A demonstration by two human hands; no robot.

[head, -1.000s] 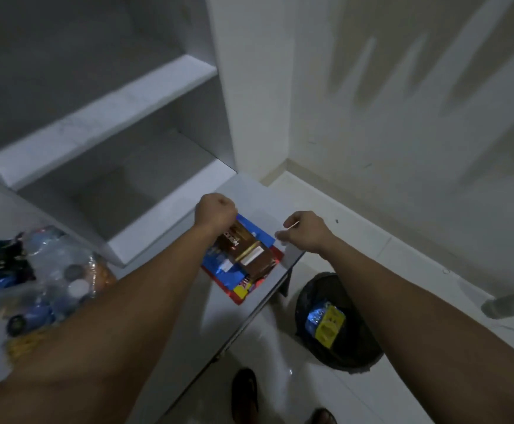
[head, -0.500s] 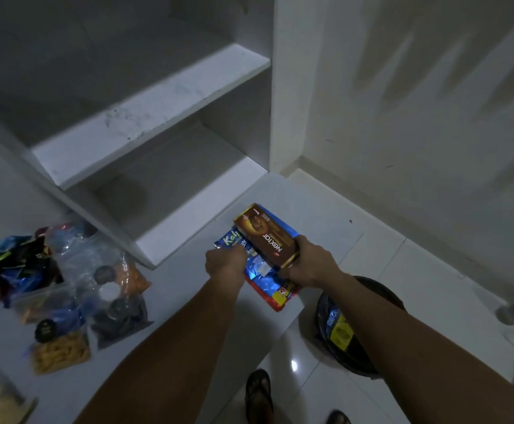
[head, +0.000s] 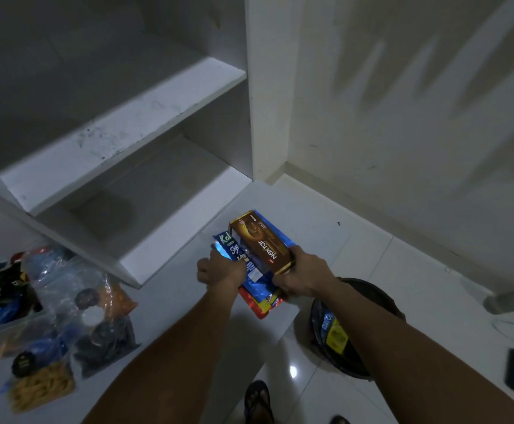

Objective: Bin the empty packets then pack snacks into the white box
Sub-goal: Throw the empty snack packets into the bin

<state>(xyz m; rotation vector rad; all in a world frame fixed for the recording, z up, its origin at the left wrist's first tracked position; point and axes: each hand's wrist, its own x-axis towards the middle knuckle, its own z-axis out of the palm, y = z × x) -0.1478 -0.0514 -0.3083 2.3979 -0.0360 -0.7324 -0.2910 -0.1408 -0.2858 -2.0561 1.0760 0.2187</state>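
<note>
Bin (head: 381, 296) below hands (head: 303, 275); snack bags (head: 66, 325) left.

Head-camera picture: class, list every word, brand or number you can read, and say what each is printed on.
"Nextar": brown biscuit box, gripped by the right hand.
"Kal", cut off: blue packet, gripped by the left hand.
Small white script below it: too blurred.
Yellow-labelled packet in the black bin: unreadable.

A brown-and-gold packet (head: 262, 246) tops blue packets (head: 237, 255) and a red-and-yellow one (head: 262, 306); the bin (head: 372, 292) is black.
</note>
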